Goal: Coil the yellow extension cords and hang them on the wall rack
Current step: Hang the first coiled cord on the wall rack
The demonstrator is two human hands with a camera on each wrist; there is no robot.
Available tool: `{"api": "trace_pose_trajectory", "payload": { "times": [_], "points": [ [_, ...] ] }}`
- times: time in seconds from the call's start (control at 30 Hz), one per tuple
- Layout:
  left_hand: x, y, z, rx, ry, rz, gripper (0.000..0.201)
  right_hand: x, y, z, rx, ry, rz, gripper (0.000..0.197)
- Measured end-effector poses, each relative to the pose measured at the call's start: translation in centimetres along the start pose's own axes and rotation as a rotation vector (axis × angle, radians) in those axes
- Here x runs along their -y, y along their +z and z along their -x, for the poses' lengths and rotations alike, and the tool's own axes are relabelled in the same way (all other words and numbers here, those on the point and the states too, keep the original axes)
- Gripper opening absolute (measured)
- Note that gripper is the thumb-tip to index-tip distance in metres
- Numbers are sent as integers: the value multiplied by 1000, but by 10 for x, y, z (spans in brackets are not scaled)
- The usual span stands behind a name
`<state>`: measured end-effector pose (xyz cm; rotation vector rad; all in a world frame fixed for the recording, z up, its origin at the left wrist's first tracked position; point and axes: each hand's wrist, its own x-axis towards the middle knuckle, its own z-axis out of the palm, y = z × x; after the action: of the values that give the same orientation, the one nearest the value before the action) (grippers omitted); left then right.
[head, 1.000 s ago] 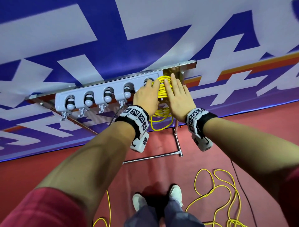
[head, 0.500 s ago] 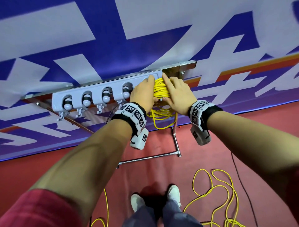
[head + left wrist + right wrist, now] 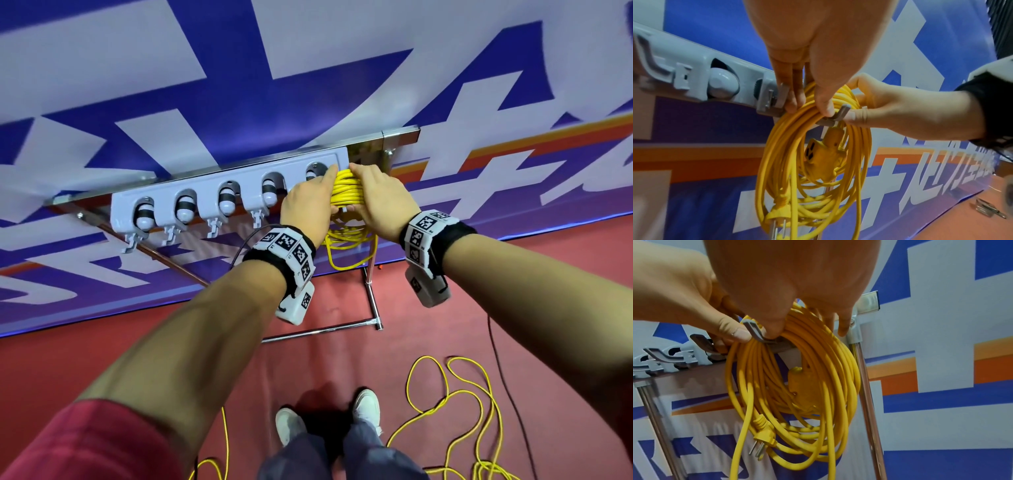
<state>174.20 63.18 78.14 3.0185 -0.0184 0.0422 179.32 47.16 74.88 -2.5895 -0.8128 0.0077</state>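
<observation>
Both hands (image 3: 310, 205) (image 3: 378, 198) pinch coiled cord (image 3: 344, 188) on hook (image 3: 838, 116).

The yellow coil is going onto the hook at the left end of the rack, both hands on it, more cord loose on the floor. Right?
Not the left end. In the head view both hands hold the yellow coil at the rack's right end. Loose cord does lie on the floor.

Staged demo hall: printed blue banner backdrop (image 3: 239, 102), red carpet (image 3: 445, 325), freestanding metal frame (image 3: 371, 298).
</observation>
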Motion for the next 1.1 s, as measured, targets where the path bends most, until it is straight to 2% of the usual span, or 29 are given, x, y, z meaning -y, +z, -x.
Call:
{"api": "trace_pose_trajectory", "payload": {
  "times": [0.1, 0.2, 0.3, 0.4, 0.7, 0.9, 0.97, 1.1],
  "points": [
    [-1, 0, 1, 20, -17, 6, 74, 1, -1, 0, 15, 30, -40, 73],
    [-1, -3, 3, 72, -8, 44, 80, -2, -8, -1, 58, 51, -216, 73],
    [2, -4, 2, 93, 15, 82, 76, -7, -22, -2, 97, 51, -337, 66],
    [3, -6, 0, 89, -3, 100, 71, -7, -24, 1, 89, 50, -277, 61],
    [-9, 0, 8, 56, -83, 109, 70, 6, -5, 7, -5, 181, -226, 59],
    [-15, -3, 17, 123, -83, 86, 84, 6, -7, 8, 3, 166, -156, 63],
    [-14, -7, 18, 135, -69, 115, 82, 4, -7, 10, 8, 165, -124, 67],
    [-11, -15, 27, 67, -23, 102, 70, 7, -4, 18, -47, 170, -85, 69]
  ]
}}
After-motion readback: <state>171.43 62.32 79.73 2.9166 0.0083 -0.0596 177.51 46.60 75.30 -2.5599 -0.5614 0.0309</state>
